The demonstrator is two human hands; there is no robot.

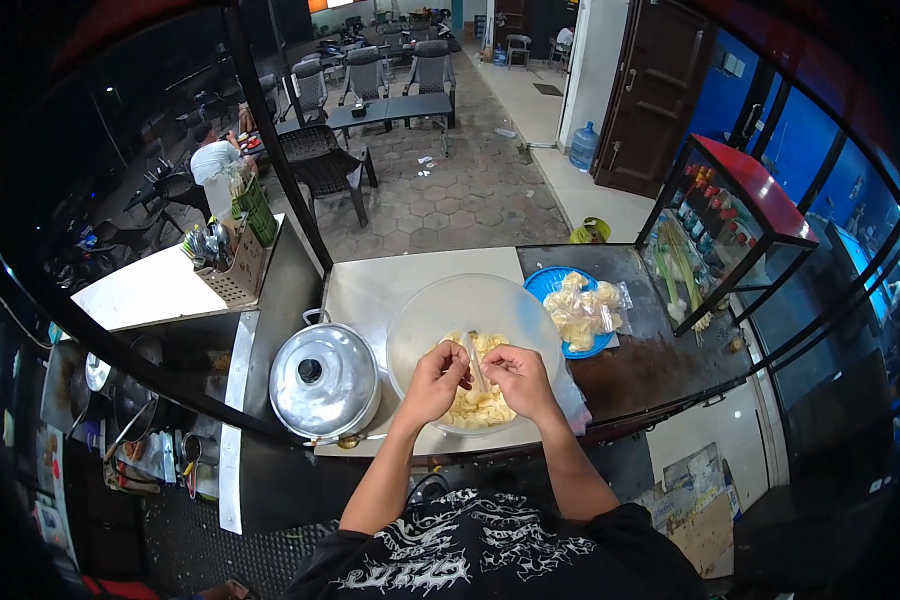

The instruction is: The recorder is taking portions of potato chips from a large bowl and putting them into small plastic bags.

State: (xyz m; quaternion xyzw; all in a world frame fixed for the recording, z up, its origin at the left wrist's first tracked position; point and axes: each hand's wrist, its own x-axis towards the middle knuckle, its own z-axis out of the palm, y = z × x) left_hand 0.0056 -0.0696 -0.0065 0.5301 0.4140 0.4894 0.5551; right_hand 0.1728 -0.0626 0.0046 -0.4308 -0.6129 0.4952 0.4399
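Observation:
A large translucent plastic basin stands on the counter in front of me, with pale yellow chips in its bottom. Over it, my left hand and my right hand are close together, fingers pinched on the edges of a small clear plastic bag. How full the bag is, I cannot make out. Beyond my right hand lies a blue plastic tray heaped with clear bags of chips. A lidded aluminium pot is to the left of the basin.
A cutlery basket sits on the left side counter. At the right stands a glass case with a red top, bottles and green vegetables inside. Dark frame posts border the stall. Beyond are chairs, tables and a seated person.

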